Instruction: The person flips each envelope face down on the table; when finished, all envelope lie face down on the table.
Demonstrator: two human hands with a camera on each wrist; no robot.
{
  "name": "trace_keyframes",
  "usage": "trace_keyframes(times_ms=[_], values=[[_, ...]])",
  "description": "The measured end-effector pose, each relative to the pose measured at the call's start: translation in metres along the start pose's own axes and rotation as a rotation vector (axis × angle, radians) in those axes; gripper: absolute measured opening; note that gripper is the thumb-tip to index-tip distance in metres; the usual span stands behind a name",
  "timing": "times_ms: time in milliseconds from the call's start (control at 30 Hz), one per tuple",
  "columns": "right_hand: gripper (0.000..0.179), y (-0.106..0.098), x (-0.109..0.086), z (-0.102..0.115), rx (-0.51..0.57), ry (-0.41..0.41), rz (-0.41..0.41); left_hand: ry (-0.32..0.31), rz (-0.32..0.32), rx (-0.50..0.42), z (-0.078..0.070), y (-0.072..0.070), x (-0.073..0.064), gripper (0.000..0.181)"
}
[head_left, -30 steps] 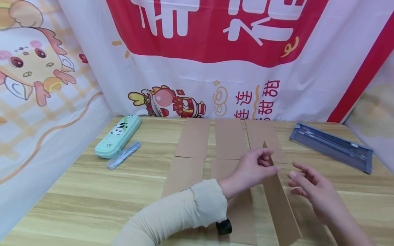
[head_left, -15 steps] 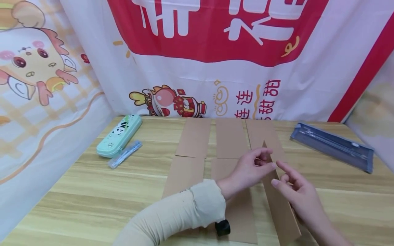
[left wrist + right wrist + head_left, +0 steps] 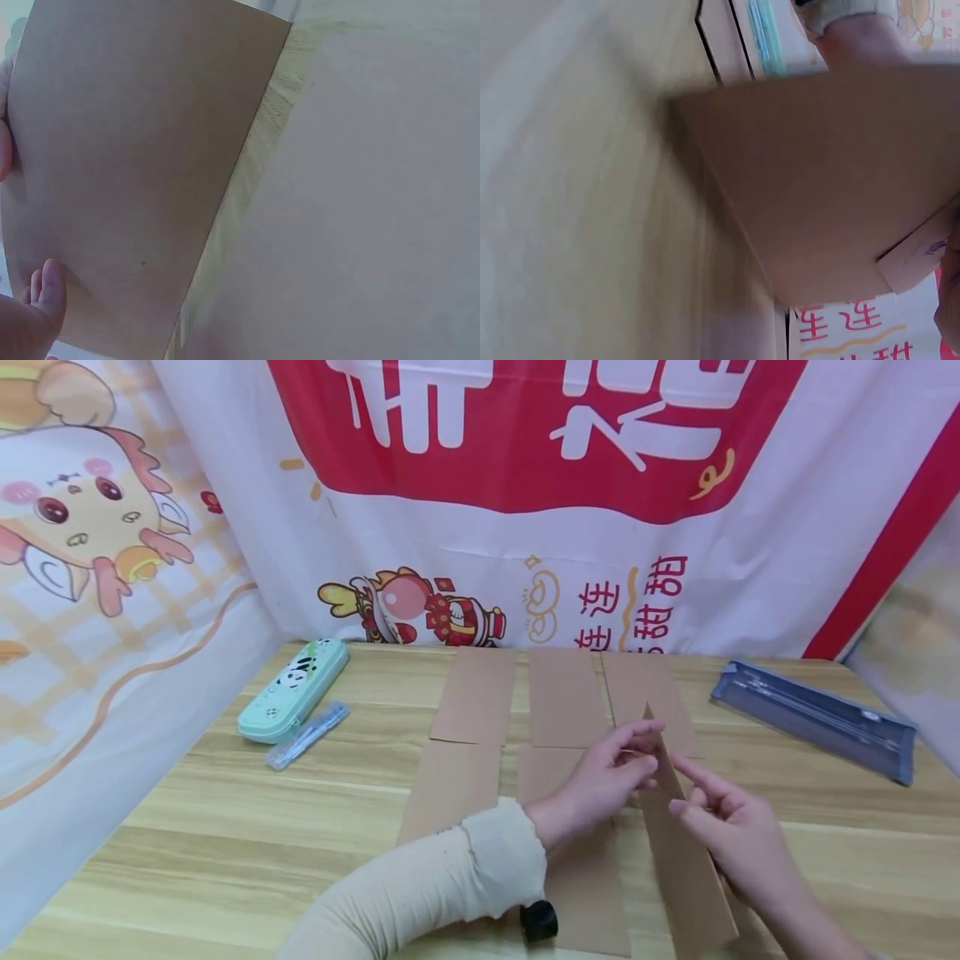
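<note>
A brown kraft-paper piece [image 3: 678,852] stands tilted on one long side, its upper edge raised off the wooden table. My left hand [image 3: 600,777] holds its far end, fingers over the edge and thumb near the face. Closer to me along the same edge, my right hand [image 3: 738,835] pinches it between thumb and index finger. The left wrist view gives the paper's broad face [image 3: 142,165], with fingertips at its left edge. In the right wrist view, a folded flap [image 3: 919,251] with a small dark mark lies along one end, beside my right thumb.
Several similar brown paper pieces [image 3: 476,693] lie flat in two rows. A mint panda pencil case [image 3: 296,689] and a clear packet of pens [image 3: 309,737] lie at left. A dark blue zip pouch [image 3: 813,714] lies back right. A printed cloth [image 3: 420,535] hangs behind.
My right hand has come left to the paper's edge and taken hold of it. My left thumb has drawn back slightly. The paper has kept nearly the same tilt.
</note>
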State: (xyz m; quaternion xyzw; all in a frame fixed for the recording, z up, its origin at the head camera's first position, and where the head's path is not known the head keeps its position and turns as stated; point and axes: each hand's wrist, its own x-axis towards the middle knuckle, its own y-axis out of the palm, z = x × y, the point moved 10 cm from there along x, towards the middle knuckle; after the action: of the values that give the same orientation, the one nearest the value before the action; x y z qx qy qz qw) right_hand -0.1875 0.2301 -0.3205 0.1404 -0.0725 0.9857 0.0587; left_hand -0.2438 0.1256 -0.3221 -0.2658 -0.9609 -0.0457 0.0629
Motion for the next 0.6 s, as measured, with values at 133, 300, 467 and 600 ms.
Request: trace_keyframes(times_ms=[133, 300, 467, 600], values=[[0.050, -0.012, 0.003, -0.003, 0.028, 0.055, -0.018, -0.006, 0.007, -0.042, 0.001, -0.003, -0.004, 0.047], [0.041, -0.032, 0.005, -0.008, 0.200, 0.112, -0.042, 0.000, -0.093, -0.045, 0.005, -0.017, -0.013, 0.043], [0.041, -0.042, 0.006, -0.011, 0.441, 0.133, -0.034, -0.042, -0.232, -0.073, 0.015, -0.032, -0.018, 0.038], [0.042, -0.039, 0.003, -0.008, 0.724, 0.117, 0.003, -0.089, -0.268, -0.145, 0.025, -0.034, -0.020, 0.038]])
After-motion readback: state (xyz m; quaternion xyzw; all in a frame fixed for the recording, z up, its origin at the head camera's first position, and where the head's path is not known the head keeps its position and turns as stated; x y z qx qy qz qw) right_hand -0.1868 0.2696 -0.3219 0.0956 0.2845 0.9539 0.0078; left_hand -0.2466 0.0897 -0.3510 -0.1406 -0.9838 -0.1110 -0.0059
